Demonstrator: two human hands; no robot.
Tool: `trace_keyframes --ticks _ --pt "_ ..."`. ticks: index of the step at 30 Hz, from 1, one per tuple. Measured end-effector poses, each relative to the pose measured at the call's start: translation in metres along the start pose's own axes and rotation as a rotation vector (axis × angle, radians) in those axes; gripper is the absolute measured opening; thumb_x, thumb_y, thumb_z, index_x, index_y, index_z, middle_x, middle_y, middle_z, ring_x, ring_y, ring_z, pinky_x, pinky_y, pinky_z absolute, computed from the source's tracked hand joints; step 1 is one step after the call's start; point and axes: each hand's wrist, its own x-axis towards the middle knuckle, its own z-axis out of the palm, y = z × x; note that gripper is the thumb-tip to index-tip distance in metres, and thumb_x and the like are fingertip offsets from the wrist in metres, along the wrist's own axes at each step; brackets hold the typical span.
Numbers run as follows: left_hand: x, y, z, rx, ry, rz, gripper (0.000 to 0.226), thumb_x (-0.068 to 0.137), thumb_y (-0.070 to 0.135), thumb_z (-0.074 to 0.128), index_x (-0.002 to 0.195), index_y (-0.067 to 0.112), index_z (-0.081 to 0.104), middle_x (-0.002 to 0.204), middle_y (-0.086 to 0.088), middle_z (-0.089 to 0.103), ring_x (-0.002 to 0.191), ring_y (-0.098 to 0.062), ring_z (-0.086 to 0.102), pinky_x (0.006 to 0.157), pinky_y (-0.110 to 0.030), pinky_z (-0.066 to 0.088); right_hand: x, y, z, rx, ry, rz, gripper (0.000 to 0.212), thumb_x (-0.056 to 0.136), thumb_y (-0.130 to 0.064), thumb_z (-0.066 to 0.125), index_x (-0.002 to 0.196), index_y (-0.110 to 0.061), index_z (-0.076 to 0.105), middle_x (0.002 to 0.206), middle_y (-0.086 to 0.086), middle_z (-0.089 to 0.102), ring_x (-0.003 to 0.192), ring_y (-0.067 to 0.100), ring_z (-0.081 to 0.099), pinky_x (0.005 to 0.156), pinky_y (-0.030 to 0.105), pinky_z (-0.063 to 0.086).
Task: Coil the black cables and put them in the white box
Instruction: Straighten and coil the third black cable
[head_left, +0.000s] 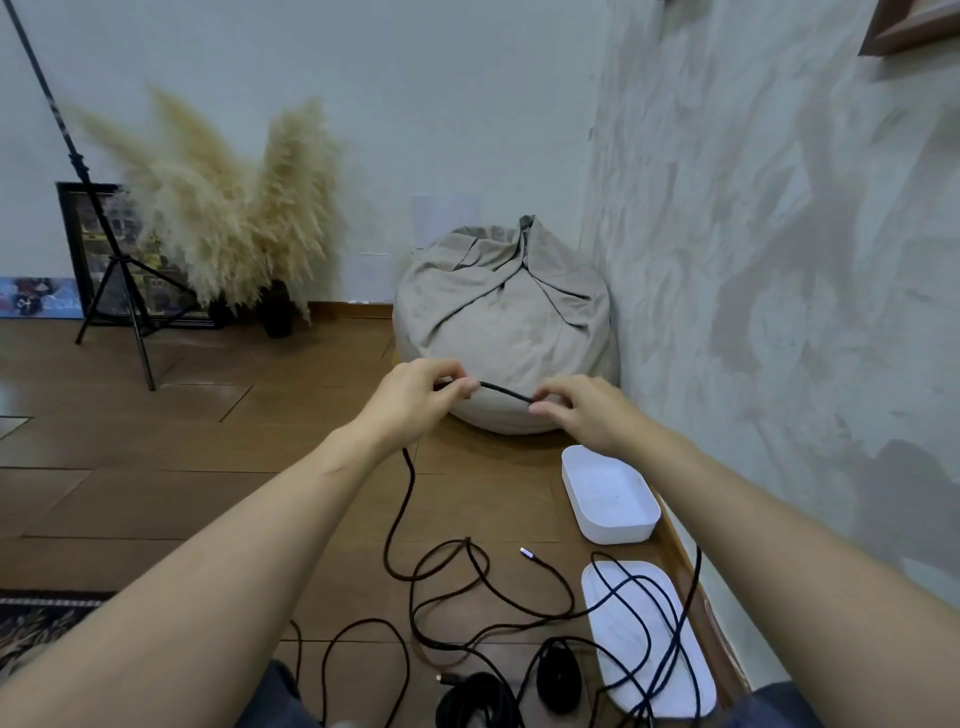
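Both hands are raised in front of me with a short stretch of black cable (506, 391) taut between them. My left hand (415, 397) pinches one side of it and my right hand (584, 415) pinches the other. From the left hand the cable hangs down to the wooden floor, where it lies in loose tangled loops (467, 587). Its metal plug (527, 552) rests on the floor. The white box (608, 493) stands open and empty at the right, by the wall. Its white lid (644, 634) lies nearer me, with cable strands crossing it.
Two coiled black bundles (558, 680) lie at the bottom near my knees. A beige beanbag (504, 322) sits behind my hands in the corner. A tripod stand (119, 291) and pampas grass (223, 208) stand at the back left. The wall runs along the right.
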Motion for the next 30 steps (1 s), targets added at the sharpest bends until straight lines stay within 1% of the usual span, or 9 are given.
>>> trace_keyframes --ticks 4,7,10,13,15,19,23,27,30 --pt "-0.006 -0.018 -0.012 0.045 0.007 -0.079 0.03 0.097 0.051 0.061 0.074 0.034 0.067 0.058 0.012 0.058 0.057 -0.002 0.052 0.056 -0.024 0.037 -0.005 0.021 -0.005 -0.012 0.08 0.1 0.018 0.099 -0.043 0.055 0.096 -0.032 0.069 0.076 -0.012 0.06 0.079 0.016 0.057 0.069 0.035 0.043" --pt "-0.004 -0.014 -0.01 0.053 0.014 -0.046 0.029 0.098 0.053 0.058 0.079 0.033 0.068 0.067 0.005 0.065 0.065 -0.011 0.059 0.059 -0.03 0.044 -0.004 0.02 -0.001 -0.024 0.048 0.1 0.018 0.098 -0.042 0.055 0.106 -0.029 0.066 0.084 -0.012 0.063 0.087 0.02 0.059 0.073 0.035 0.044" --pt "-0.003 0.002 0.001 0.023 -0.029 0.009 0.028 0.098 0.054 0.058 0.08 0.033 0.067 0.07 0.001 0.065 0.069 -0.018 0.059 0.063 -0.035 0.046 0.0 0.006 0.002 0.147 0.012 0.076 0.026 0.092 -0.05 0.062 0.113 -0.035 0.066 0.098 -0.004 0.068 0.094 0.017 0.06 0.081 0.037 0.05" --pt "-0.002 0.008 0.003 0.043 -0.067 0.011 0.029 0.098 0.052 0.059 0.079 0.032 0.066 0.065 0.006 0.058 0.063 -0.011 0.052 0.06 -0.032 0.04 0.0 -0.003 -0.002 0.225 0.034 0.034 0.019 0.093 -0.048 0.063 0.092 -0.033 0.074 0.069 -0.013 0.062 0.071 0.006 0.054 0.067 0.031 0.043" --pt "-0.002 -0.001 -0.002 0.071 -0.037 -0.03 0.033 0.097 0.054 0.059 0.077 0.029 0.067 0.066 0.005 0.06 0.063 -0.012 0.053 0.06 -0.033 0.041 -0.001 0.001 -0.006 0.179 0.095 0.066 0.021 0.096 -0.044 0.06 0.085 -0.032 0.074 0.061 -0.014 0.056 0.066 0.007 0.052 0.061 0.03 0.037" --pt "-0.006 -0.017 -0.013 0.142 0.085 -0.098 0.041 0.096 0.057 0.058 0.073 0.024 0.063 0.063 0.003 0.06 0.063 -0.018 0.056 0.06 -0.036 0.044 -0.005 0.024 -0.01 0.087 0.176 0.167 0.017 0.094 -0.047 0.058 0.082 -0.037 0.066 0.074 -0.015 0.063 0.082 0.017 0.06 0.062 0.031 0.039" --pt "-0.004 -0.002 -0.01 0.136 0.02 -0.019 0.036 0.097 0.054 0.058 0.07 0.03 0.059 0.06 0.006 0.054 0.059 -0.012 0.048 0.057 -0.033 0.038 -0.002 0.012 -0.005 0.191 0.116 0.082 0.025 0.087 -0.062 0.057 0.089 -0.038 0.063 0.085 -0.007 0.068 0.083 0.013 0.061 0.073 0.037 0.048" --pt "-0.005 -0.017 -0.015 0.163 0.021 -0.061 0.036 0.095 0.058 0.059 0.076 0.028 0.067 0.064 0.006 0.06 0.064 -0.013 0.055 0.063 -0.036 0.045 -0.004 0.009 -0.009 0.149 0.102 0.048 0.028 0.098 -0.048 0.053 0.086 -0.031 0.071 0.082 -0.008 0.069 0.084 0.016 0.061 0.077 0.038 0.048" --pt "-0.009 -0.037 -0.024 0.142 0.039 -0.134 0.03 0.095 0.056 0.059 0.081 0.033 0.07 0.078 0.008 0.07 0.08 -0.014 0.063 0.075 -0.039 0.054 -0.012 0.027 -0.013 0.017 0.064 0.126 0.026 0.098 -0.046 0.056 0.076 -0.035 0.064 0.076 -0.01 0.065 0.08 0.017 0.059 0.071 0.036 0.045"
